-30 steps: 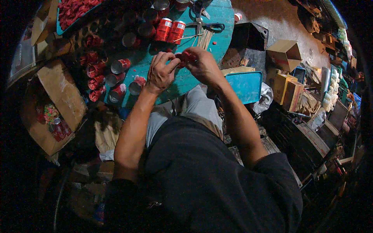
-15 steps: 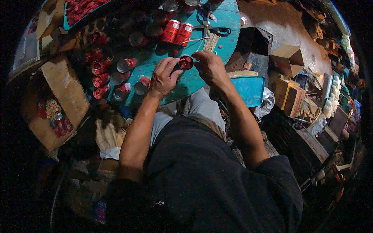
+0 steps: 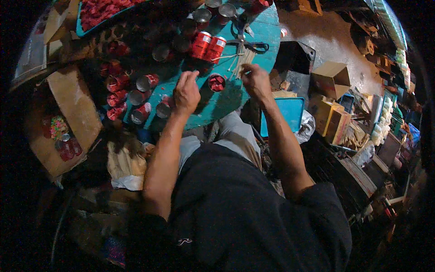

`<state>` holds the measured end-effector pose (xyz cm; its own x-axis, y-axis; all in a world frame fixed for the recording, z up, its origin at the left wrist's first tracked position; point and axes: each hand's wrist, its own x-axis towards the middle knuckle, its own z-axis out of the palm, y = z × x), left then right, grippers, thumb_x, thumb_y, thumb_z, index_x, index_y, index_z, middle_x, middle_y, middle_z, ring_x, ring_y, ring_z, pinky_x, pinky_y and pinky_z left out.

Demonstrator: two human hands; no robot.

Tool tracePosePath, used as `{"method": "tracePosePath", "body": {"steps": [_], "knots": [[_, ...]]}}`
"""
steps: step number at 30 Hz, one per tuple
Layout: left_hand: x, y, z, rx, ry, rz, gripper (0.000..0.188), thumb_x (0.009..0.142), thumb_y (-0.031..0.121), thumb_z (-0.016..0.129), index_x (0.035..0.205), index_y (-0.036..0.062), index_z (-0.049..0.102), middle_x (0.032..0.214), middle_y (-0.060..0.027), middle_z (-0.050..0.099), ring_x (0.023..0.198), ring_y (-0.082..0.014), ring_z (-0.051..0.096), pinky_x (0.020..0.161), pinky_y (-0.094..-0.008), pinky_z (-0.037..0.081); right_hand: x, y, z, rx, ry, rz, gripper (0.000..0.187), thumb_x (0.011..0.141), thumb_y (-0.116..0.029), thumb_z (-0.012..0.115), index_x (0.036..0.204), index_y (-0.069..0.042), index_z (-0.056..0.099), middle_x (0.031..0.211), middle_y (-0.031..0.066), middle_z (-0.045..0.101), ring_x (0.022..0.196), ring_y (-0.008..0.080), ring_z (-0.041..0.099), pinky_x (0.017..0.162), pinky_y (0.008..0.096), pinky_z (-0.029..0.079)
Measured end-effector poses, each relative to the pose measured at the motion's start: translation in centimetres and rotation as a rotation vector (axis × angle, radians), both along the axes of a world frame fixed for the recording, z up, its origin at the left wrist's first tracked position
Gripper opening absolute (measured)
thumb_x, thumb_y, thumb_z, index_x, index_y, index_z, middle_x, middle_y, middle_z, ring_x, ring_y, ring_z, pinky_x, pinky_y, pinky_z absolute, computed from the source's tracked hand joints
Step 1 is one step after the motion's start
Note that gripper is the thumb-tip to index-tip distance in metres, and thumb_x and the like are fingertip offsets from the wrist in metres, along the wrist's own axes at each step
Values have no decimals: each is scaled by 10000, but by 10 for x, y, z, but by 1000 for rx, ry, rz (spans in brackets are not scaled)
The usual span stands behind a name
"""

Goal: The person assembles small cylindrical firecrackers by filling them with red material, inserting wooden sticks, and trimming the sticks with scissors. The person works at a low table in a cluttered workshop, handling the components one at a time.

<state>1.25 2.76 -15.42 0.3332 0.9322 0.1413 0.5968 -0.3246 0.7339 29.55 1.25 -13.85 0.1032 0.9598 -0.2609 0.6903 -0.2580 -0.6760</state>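
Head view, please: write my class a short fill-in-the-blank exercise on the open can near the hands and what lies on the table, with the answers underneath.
1. The open can is ____ the left hand and the right hand.
2. The pieces inside it are coloured ____.
3. The black-handled ____ lie on the table near the thin sticks.

Missing words: between; red; scissors.

Upper garment: a black, short-sleeved cloth shirt [image 3: 253, 217], surface matt and softly creased. A small, pale, curved line marking [image 3: 185, 241] sits on its left chest. The loose black right sleeve [image 3: 327, 204] ends near the elbow; the left sleeve merges into shadow. Lower garment: light grey cloth trousers [image 3: 235, 136], wrinkled. Forearms [image 3: 287, 149], left hand [image 3: 187, 94] and right hand [image 3: 257, 84] are bare.
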Motion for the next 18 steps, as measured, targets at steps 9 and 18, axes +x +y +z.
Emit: {"method": "tracePosePath", "body": {"steps": [9, 18], "knots": [[20, 32, -22, -118, 444, -146, 174, 998, 92, 642, 1154, 19, 630, 1158, -192, 618, 1039, -422, 646, 850, -504, 545, 52, -1, -56, 166, -241, 6, 224, 958, -233, 687, 1097, -59, 668, 1042, 188, 695, 932, 419, 675, 779, 491, 535], [22, -26, 53, -115, -87, 82, 273, 956, 105, 726, 1200, -13, 688, 1132, -187, 686, 976, -360, 699, 842, -443, 560, -5, -24, 0, 50, 224, -187, 142, 1051, -150, 635, 1075, -11, 655, 921, 138, 711, 817, 249, 684, 747, 379, 535]]}}
